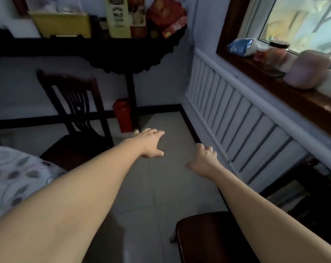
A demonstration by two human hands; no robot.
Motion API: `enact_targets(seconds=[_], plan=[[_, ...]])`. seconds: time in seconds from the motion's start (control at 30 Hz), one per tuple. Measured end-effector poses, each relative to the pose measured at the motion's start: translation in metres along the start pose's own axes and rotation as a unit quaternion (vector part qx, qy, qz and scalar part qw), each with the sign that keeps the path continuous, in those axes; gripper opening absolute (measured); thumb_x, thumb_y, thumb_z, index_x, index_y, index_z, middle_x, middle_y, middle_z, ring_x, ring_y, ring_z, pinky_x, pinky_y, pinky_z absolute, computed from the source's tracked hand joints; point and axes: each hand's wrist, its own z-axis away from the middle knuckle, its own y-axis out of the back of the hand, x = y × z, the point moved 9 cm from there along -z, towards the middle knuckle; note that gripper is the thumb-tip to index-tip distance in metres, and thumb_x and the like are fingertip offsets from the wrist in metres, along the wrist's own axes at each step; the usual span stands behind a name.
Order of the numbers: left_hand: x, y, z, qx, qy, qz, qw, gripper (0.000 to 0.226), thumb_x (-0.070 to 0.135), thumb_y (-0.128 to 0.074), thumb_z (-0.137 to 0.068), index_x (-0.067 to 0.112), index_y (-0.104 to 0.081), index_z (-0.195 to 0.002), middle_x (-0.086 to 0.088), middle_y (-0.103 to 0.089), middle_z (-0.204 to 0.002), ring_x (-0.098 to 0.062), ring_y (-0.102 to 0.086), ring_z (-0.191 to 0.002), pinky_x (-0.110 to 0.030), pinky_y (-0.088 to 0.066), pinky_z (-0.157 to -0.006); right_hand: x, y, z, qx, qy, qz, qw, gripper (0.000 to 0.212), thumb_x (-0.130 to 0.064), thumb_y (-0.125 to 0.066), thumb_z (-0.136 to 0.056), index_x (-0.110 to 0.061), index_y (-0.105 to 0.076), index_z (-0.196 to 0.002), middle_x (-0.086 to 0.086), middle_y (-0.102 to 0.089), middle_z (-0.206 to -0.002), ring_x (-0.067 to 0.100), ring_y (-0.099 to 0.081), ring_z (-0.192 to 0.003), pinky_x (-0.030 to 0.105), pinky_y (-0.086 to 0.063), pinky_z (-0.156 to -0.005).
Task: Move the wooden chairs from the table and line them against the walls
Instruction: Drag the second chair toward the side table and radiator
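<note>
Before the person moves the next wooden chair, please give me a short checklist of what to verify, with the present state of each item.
1. Left hand free, holding nothing: ok.
2. Right hand free, holding nothing: ok.
3. Hands already gripping the chair with the carved back: not ok, both hang over the floor.
4. Floor strip along the radiator open: ok.
5. Red box near the chair blocking the path: cannot tell.
</note>
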Motion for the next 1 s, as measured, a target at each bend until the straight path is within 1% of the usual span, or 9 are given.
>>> enact_targets(seconds=[0.1, 0.2, 0.3, 0.47, 0.6, 0.77, 0.87, 0.93, 1.0], plan=[[-0.074, 0.011, 0.003, 0.003, 0.040, 0.012, 0.999, 0.083, 0.050, -0.057, -0.084, 0.025, -0.012, -0.150, -0.001, -0.016, -0.159, -0.021, -0.013, -0.145, -0.050, -0.015, -0.112, -0.064, -0.015, -0.024, -0.003, 0.035, -0.001, 0.999, 0.076, -0.036, -0.063, -0.080, -0.014, -0.025, -0.142, 0.016, -0.028, -0.143, 0.033, -0.024, -0.133, 0.044, -0.034, -0.106], [-0.141, 0.017, 0.011, 0.002, 0.076, 0.028, 0.997, 0.084, 0.050, -0.057, -0.085, 0.025, -0.011, -0.151, 0.000, -0.014, -0.159, -0.021, -0.011, -0.146, -0.051, -0.013, -0.113, -0.123, -0.031, -0.044, -0.013, 0.065, 0.006, 0.998, 0.072, -0.035, -0.063, -0.081, -0.013, -0.028, -0.139, 0.016, -0.031, -0.140, 0.033, -0.028, -0.130, 0.042, -0.035, -0.103], [-0.187, 0.021, 0.014, 0.002, 0.099, 0.038, 0.994, 0.084, 0.051, -0.056, -0.086, 0.025, -0.010, -0.151, 0.001, -0.013, -0.160, -0.021, -0.011, -0.146, -0.051, -0.014, -0.114, -0.168, -0.045, -0.060, -0.030, 0.091, 0.011, 0.995, 0.071, -0.034, -0.063, -0.081, -0.010, -0.029, -0.138, 0.017, -0.031, -0.139, 0.034, -0.027, -0.130, 0.043, -0.035, -0.103], [-0.248, 0.029, 0.002, 0.008, 0.137, 0.058, 0.989, 0.085, 0.051, -0.057, -0.085, 0.027, -0.010, -0.151, 0.001, -0.013, -0.159, -0.022, -0.011, -0.146, -0.052, -0.012, -0.115, -0.234, -0.057, -0.098, -0.046, 0.134, 0.025, 0.990, 0.078, -0.038, -0.063, -0.082, -0.011, -0.022, -0.144, 0.018, -0.028, -0.144, 0.035, -0.024, -0.133, 0.047, -0.034, -0.107], [-0.290, 0.040, -0.027, 0.015, 0.164, 0.062, 0.984, 0.084, 0.050, -0.057, -0.086, 0.027, -0.009, -0.151, 0.001, -0.013, -0.159, -0.022, -0.010, -0.146, -0.051, -0.012, -0.115, -0.284, -0.060, -0.145, -0.049, 0.170, 0.042, 0.983, 0.083, -0.042, -0.063, -0.083, -0.014, -0.017, -0.146, 0.020, -0.027, -0.144, 0.038, -0.026, -0.133, 0.047, -0.033, -0.107], [-0.340, 0.061, -0.073, 0.039, 0.191, 0.075, 0.978, 0.078, 0.040, -0.058, -0.087, 0.026, -0.013, -0.150, -0.001, -0.017, -0.158, -0.023, -0.014, -0.145, -0.049, -0.015, -0.115, -0.344, -0.058, -0.212, -0.069, 0.209, 0.039, 0.975, 0.079, -0.039, -0.065, -0.082, -0.013, -0.022, -0.143, 0.018, -0.028, -0.141, 0.037, -0.030, -0.130, 0.045, -0.036, -0.104], [-0.374, 0.076, -0.102, 0.048, 0.216, 0.092, 0.971, 0.081, 0.040, -0.060, -0.085, 0.025, -0.014, -0.150, -0.002, -0.020, -0.157, -0.024, -0.016, -0.144, -0.049, -0.015, -0.114, -0.385, -0.056, -0.253, -0.083, 0.232, 0.036, 0.969, 0.071, -0.036, -0.067, -0.081, -0.014, -0.029, -0.137, 0.017, -0.033, -0.136, 0.036, -0.036, -0.124, 0.046, -0.040, -0.102], [-0.394, 0.082, -0.117, 0.057, 0.231, 0.095, 0.967, 0.082, 0.041, -0.060, -0.085, 0.025, -0.013, -0.150, -0.002, -0.019, -0.158, -0.023, -0.016, -0.144, -0.049, -0.016, -0.113, -0.413, -0.055, -0.275, -0.081, 0.247, 0.040, 0.965, 0.075, -0.037, -0.068, -0.081, -0.014, -0.027, -0.140, 0.016, -0.033, -0.136, 0.035, -0.037, -0.125, 0.046, -0.041, -0.102], [-0.413, 0.084, -0.131, 0.062, 0.241, 0.096, 0.964, 0.079, 0.037, -0.059, -0.086, 0.024, -0.015, -0.150, -0.002, -0.019, -0.157, -0.023, -0.017, -0.144, -0.049, -0.018, -0.113, -0.440, -0.058, -0.291, -0.083, 0.261, 0.042, 0.961, 0.079, -0.036, -0.068, -0.081, -0.014, -0.024, -0.142, 0.016, -0.033, -0.137, 0.035, -0.037, -0.126, 0.046, -0.042, -0.101]])
